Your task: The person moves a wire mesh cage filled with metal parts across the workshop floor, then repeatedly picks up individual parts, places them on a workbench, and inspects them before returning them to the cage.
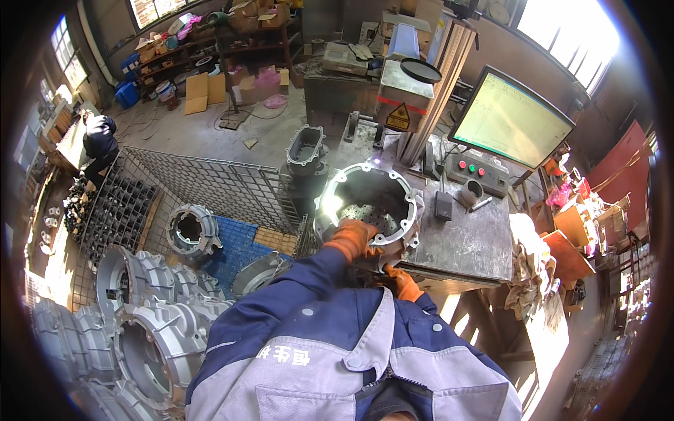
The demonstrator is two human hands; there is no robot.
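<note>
A large round cast-metal housing (414, 217) stands on the workbench in front of me, its wide bore facing up and its flange ringed with bolt holes. My left hand (351, 241), in an orange glove, is closed over the near rim, its fingertips reaching toward the inside. Lower down and to the right, my gloved right hand (404, 284) is at the housing's near underside by the bench edge, fingers curled against it. Part of that grip is hidden. Behind the housing rises a marking machine (406, 95) with a warning triangle, on an upright column.
Right of the housing, the bench (463, 245) carries a button box (479, 173), a small cup (471, 191) and a dark handheld device (444, 205). A monitor (512, 119) stands behind. More castings (151, 351) crowd the left, beside a wire-mesh cage (210, 186). A person (100, 137) is far left.
</note>
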